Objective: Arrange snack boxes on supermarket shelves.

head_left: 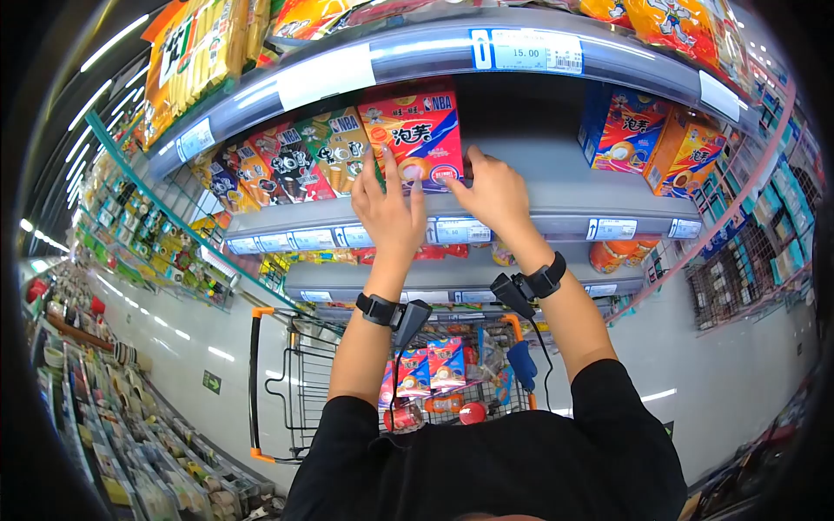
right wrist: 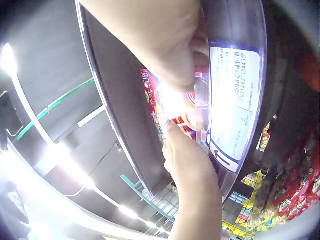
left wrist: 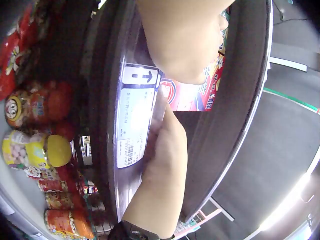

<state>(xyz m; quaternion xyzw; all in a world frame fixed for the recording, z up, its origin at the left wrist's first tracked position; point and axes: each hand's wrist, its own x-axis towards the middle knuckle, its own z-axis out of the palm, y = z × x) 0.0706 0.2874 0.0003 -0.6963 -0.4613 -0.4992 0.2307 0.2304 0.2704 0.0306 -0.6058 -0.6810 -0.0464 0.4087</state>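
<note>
A red-and-pink puff box (head_left: 415, 130) stands upright on the middle shelf, at the right end of a row of snack boxes. My left hand (head_left: 388, 207) touches its lower front with extended fingers; they also show against the box in the right wrist view. My right hand (head_left: 497, 193) holds the lower right edge, thumb across the front and fingers along the side. The left wrist view shows part of the pink box (left wrist: 192, 97) beyond my left hand (left wrist: 182, 45). Its far side is hidden.
Green and red boxes (head_left: 334, 149) adjoin on the left. Blue boxes (head_left: 624, 130) and orange ones (head_left: 686, 152) stand farther right. The price-tag rail (head_left: 530, 227) runs below, the upper shelf edge above. A cart (head_left: 300, 382) with several boxes stands beneath my arms.
</note>
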